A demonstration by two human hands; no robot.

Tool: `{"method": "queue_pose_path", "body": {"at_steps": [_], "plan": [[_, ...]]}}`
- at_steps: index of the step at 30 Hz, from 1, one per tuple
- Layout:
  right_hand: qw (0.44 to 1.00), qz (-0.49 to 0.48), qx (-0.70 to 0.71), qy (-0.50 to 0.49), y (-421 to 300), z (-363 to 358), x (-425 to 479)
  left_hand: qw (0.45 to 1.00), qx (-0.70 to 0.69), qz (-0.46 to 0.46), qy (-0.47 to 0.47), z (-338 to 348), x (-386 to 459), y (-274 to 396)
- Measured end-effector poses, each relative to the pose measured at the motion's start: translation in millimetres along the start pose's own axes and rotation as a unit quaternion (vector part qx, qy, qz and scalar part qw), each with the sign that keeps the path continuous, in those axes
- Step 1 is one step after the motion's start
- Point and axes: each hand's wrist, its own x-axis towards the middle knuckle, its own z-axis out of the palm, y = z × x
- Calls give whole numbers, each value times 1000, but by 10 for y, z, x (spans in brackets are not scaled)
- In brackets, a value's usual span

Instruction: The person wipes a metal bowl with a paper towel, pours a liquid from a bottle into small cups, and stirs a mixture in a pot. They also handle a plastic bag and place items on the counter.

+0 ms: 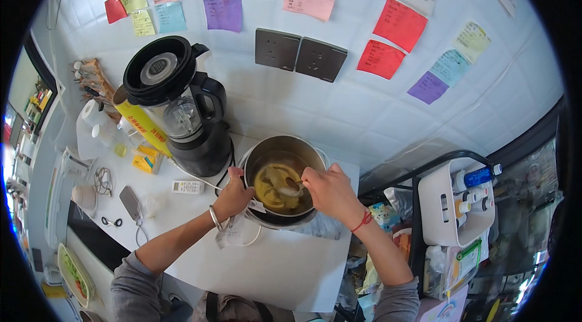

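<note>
A round metal pot (283,145) stands on the white table in front of me, holding yellowish-brown liquid (273,190) with pale, soft pieces in it. My left hand (231,195) grips the pot's left edge, thumb at the rim and fingers outside. A small white tag (257,205) and a crumpled clear plastic bag (232,231) hang or lie just below that hand. Over the right side of the pot, my right hand (331,194) pinches the handle of a spoon (292,182), whose bowl is at the liquid. The spoon's handle is mostly hidden by my fingers.
A black blender (200,149) stands left of the pot, beside a yellow tube (145,126). A white remote control (188,186), power bank (130,202) and cables lie on the table (273,272). To the right, a rack carries a white bin (432,208) with bottles.
</note>
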Motion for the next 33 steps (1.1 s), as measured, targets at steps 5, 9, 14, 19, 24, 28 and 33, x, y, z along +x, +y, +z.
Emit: {"method": "queue_pose_path", "body": {"at_steps": [5,9,14,19,24,28,33], "plan": [[1000,0,1,-12,2,118,12,999,-11,43,19,33,46,-117],[1000,16,16,-15,42,134,66,999,-5,42,17,-17,113,-147],[999,48,8,-15,142,218,30,1000,-10,1,-8,-69,162,-114],[998,50,24,0,142,231,78,999,-7,33,21,-82,214,-359],[978,152,140,37,395,294,44,999,-41,7,12,-119,182,-261],[942,228,239,61,739,397,-73,998,-53,-23,1,-123,87,-56],[918,272,278,79,972,525,-168,999,-29,-35,11,-136,53,-47]]}}
